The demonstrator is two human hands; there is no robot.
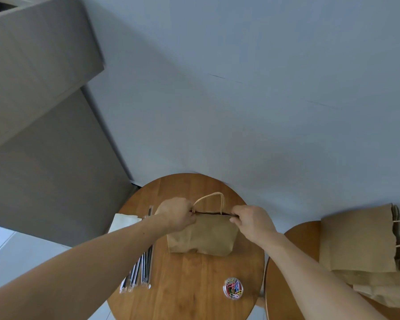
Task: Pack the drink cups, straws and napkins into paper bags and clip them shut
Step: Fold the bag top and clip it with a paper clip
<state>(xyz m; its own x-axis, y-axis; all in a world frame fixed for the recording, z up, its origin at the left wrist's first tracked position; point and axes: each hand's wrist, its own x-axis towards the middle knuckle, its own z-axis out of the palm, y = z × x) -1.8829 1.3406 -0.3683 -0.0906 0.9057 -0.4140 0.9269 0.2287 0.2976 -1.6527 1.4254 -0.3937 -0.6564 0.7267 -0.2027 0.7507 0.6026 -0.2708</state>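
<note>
Paper bag [202, 236]: upright at the centre of the round table [194, 285], mouth pressed flat.
Left hand [176, 213]: pinches the bag's top left corner.
Right hand [252, 224]: pinches the top right corner.
Straws [139, 271]: left of bag.
Clip tub [233, 288]: near table's front edge.

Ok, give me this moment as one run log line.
paper bag: upright on table, mouth held shut | left hand, right hand: pinching top edge | paper clips: in tub
</note>
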